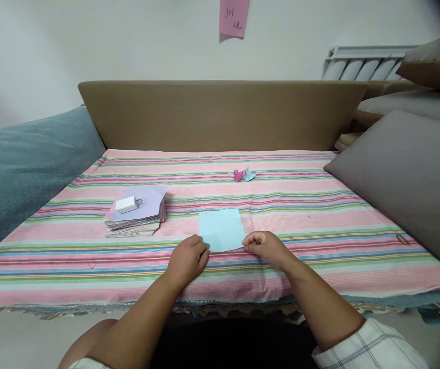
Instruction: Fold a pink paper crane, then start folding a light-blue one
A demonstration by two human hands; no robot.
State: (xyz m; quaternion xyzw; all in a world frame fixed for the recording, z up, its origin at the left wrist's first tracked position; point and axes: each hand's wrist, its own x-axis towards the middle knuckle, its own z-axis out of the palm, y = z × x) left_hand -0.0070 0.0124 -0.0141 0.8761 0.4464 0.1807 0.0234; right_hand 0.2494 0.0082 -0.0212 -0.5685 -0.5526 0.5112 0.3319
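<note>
A light blue square of paper (222, 229) lies on the striped cloth (281, 210), in front of the person. My left hand (189, 258) is closed at its near left corner, the fingertips on the paper's edge. At the near right corner my right hand (265, 247) pinches the paper between thumb and fingers. Beyond the sheet sit two small folded paper pieces, one magenta (239, 175) and one light blue (248, 175), side by side and seemingly touching.
On the left, a stack of coloured paper (135, 223) bears a white charger plug (126, 205). A grey cushion (404, 179) leans at the right. The tan backrest (220, 115) runs along the back. A small brown loop (403, 239) lies near the cushion.
</note>
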